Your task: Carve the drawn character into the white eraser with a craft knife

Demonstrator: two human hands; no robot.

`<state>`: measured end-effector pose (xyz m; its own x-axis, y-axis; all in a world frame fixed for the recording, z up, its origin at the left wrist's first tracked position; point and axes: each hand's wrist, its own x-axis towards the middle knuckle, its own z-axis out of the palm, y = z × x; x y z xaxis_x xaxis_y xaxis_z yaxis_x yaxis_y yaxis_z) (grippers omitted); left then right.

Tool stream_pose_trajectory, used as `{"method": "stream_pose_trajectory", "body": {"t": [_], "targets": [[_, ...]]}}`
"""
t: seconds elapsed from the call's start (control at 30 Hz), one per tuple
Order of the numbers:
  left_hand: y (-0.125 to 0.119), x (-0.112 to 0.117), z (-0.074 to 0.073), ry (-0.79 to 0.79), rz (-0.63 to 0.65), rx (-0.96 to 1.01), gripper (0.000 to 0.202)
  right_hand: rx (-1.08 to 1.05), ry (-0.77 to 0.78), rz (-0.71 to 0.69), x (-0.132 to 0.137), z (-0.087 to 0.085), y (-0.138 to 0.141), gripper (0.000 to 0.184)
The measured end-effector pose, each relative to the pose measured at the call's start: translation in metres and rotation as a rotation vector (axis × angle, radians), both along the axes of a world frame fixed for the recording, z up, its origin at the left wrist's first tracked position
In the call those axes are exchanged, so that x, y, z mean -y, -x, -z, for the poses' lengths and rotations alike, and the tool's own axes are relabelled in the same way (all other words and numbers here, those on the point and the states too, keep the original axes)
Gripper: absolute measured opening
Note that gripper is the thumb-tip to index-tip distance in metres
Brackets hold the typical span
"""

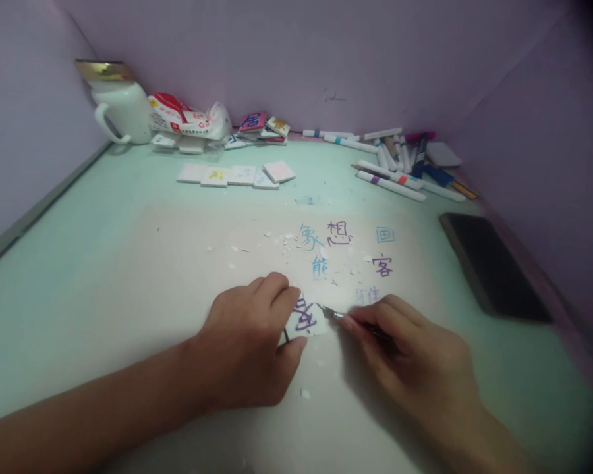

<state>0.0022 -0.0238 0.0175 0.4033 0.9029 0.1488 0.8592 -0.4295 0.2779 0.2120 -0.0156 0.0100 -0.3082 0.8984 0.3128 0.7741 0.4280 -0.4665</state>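
Observation:
My left hand point(250, 339) is closed round a small white tile point(306, 318) with a purple character drawn on it, fingers and thumb pinching its left side. My right hand point(410, 355) is closed on a thin metal tool point(332, 313) whose tip touches the tile's right edge. Both hands rest on the pale table point(128, 276) near its front. White chips point(286, 240) lie scattered just beyond the tile, next to coloured characters point(338, 234) written on the table surface.
A white mug point(123, 108) and a crumpled packet point(188, 118) stand at the back left. A row of white tiles point(234, 174) lies behind the middle. Several marker pens point(400, 164) lie at the back right. A dark flat slab point(494, 266) lies at the right.

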Motion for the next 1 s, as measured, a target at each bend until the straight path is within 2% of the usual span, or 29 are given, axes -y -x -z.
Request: {"method": "stream_pose_trajectory", "body": {"t": [0.23,0.33,0.73,1.0], "targets": [[-0.002,0.000,0.001,0.000,0.003,0.022,0.029,-0.001,0.020,0.011,0.000,-0.001,0.002,0.017],[-0.001,0.000,0.003,-0.024,0.009,0.039,0.029,-0.037,0.050,-0.023,-0.004,-0.001,0.001,0.018],[-0.001,0.000,0.006,-0.085,0.023,0.086,0.030,0.059,0.146,-0.183,-0.019,-0.008,-0.006,0.023],[-0.001,0.000,0.008,-0.100,0.013,0.088,0.029,0.003,0.214,-0.174,-0.020,-0.011,-0.008,0.019]]}}
